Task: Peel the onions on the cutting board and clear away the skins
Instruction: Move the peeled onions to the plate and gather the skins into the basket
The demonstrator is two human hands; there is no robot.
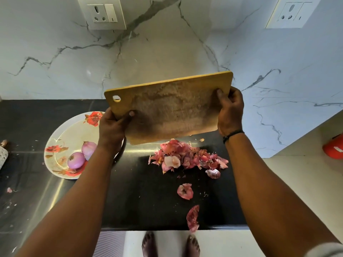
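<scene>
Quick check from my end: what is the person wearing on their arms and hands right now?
Both forearms are bare, with no gloves on the left hand or right hand. A thin black band circles the right wrist. A light grey sleeve edge shows at the right upper arm.

Black polished countertop [144, 191], glossy, meets the marble backsplash at the rear. On it: floral plate [61, 145] at left, sitting flat. Heap of pink onion skins [187, 156] right of centre, directly on the stone. Three loose skin pieces [185, 191] trail from the heap toward the front edge, the last one right at the edge. Small skin flecks scattered across the left side, one pink scrap [9, 190] near the left border. Partly cropped pale object at far left, can't identify.
</scene>
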